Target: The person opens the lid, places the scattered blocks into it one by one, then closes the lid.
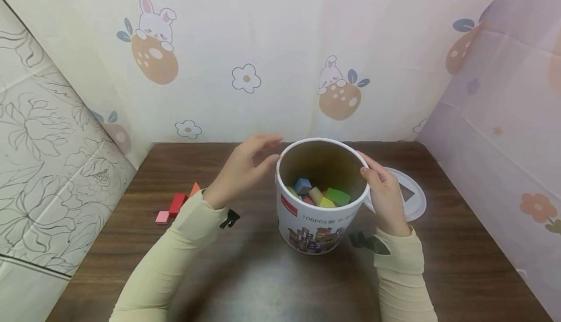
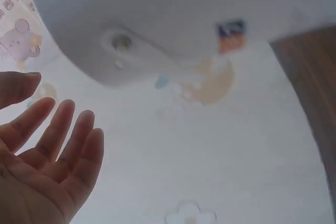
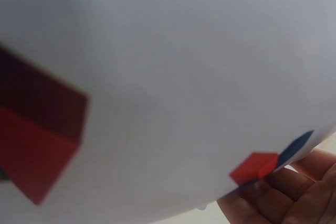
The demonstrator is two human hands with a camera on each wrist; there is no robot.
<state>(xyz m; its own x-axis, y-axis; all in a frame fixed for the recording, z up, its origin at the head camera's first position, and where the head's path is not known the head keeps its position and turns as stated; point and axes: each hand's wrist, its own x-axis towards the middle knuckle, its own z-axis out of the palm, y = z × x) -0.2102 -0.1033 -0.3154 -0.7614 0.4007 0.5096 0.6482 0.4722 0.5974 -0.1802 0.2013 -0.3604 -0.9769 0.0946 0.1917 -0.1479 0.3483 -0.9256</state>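
A white bucket [image 1: 307, 219] printed with buildings stands in the middle of the table, tipped slightly. Inside lie several coloured blocks, among them a blue block [image 1: 303, 186], a green block [image 1: 338, 196] and a yellow block [image 1: 326, 203]. My right hand [image 1: 383, 193] grips the bucket's right side, thumb at the rim and fingers behind. Close by the left rim is my left hand [image 1: 245, 168], its fingers loosely bent and holding nothing. In the left wrist view the left hand [image 2: 52, 156] is apart from the bucket wall [image 2: 168, 19], where a handle joint shows.
Behind my right hand lies a white lid [image 1: 418, 200] on the dark wooden table [image 1: 263, 288]. To the left of my left forearm sit a red block [image 1: 177, 204], a pink block [image 1: 162, 217] and an orange block [image 1: 195, 189]. Patterned cloth [image 1: 206, 34] hangs behind the table.
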